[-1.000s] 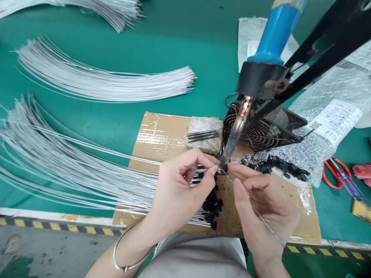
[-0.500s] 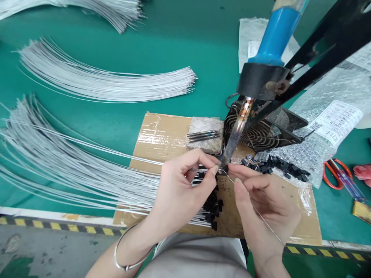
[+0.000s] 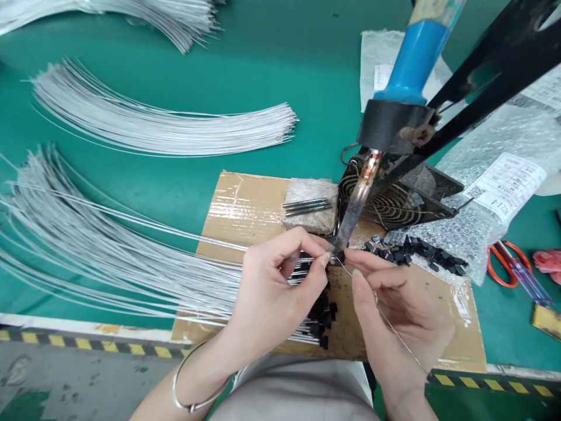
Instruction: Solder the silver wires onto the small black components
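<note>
My left hand [image 3: 280, 286] pinches a thin grey wire, its fingertips right beside the tip of a soldering iron [image 3: 354, 210]. My right hand [image 3: 401, 310] has thumb and fingers closed on a thin solder wire [image 3: 401, 339], whose end reaches the iron's tip. The small part under the tip is mostly hidden by fingers. Below my left hand lie grey wires [image 3: 144, 251] ending in black connectors [image 3: 323, 310]. Loose black connectors [image 3: 416, 251] are heaped right of the iron.
A black fan [image 3: 390, 202] stands behind the iron, held by a black arm [image 3: 477, 99]. Cardboard [image 3: 245, 199] lies underneath. Another wire bundle [image 3: 170, 131] is at upper left. Orange-handled scissors [image 3: 499, 275] and bubble wrap [image 3: 464, 216] are at right.
My right thumb has shifted slightly left, toward the iron's tip, along with the solder wire. My left hand is almost unmoved.
</note>
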Available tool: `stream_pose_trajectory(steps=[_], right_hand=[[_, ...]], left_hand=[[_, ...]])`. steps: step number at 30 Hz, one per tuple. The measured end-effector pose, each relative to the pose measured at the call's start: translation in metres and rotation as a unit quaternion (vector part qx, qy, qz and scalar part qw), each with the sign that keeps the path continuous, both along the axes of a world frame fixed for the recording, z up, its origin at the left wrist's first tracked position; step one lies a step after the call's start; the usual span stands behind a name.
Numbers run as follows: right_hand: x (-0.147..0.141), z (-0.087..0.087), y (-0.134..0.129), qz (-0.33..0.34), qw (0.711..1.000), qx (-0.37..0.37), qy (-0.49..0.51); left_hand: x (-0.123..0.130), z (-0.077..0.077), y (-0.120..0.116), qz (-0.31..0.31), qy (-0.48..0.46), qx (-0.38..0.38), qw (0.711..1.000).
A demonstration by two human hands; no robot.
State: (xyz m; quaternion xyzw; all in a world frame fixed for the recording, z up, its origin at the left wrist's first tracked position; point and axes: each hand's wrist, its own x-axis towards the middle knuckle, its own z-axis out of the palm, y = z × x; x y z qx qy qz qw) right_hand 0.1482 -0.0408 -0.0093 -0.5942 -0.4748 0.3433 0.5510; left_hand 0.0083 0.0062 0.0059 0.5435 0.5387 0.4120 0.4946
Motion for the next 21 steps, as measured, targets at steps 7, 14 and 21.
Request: stream_pose_trajectory(steps=[7,14,21], right_hand=[[-0.0031,-0.0041,-0.0022,-0.019,1.0,0.011,0.009],[-0.0031,-0.0032,-0.0013,-0.018,1.0,0.01,-0.01],[-0.0035,0.0004,-0.0004,-0.008,0.999,0.017,-0.034]], left_hand=[[0.0002,-0.0009,-0.0001,0.006,0.019,0.011,1.0],[0.0005,0.0001,0.0009,0.002,0.028,0.007,1.0],[0.0004,0.0014,0.0006,0.0,0.026,0.012,1.0]])
